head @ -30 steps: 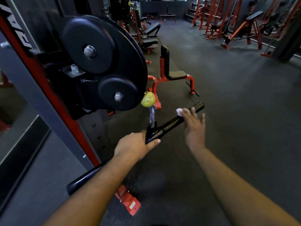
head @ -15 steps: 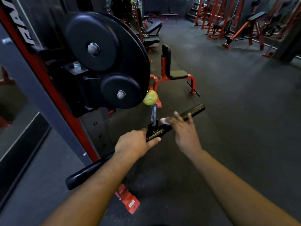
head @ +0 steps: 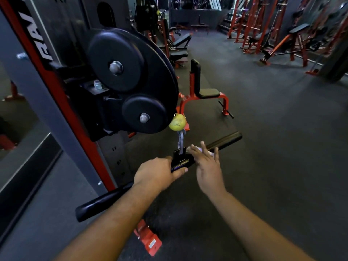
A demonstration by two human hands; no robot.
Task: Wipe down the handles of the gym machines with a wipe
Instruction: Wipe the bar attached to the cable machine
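Slippage threatens: the left hand (head: 160, 172) grips the long black cable-machine bar (head: 224, 141) near its clip, while the right hand (head: 206, 164), at three o'clock, presses a small white wipe (head: 208, 152) under straight fingers, unpinched.

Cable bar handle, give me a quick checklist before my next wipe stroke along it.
1. Left hand grips the bar handle beside its centre bracket, steadying it: ok.
2. Wipe under the right hand, pressed on the bar: ok.
3. Bar clipped to the carabiner below the yellow ball: ok.
4. Far right end of the bar exposed, path free: ok.
5. Left end of the bar wiped: cannot tell.
6. Wipe damp enough: cannot tell.
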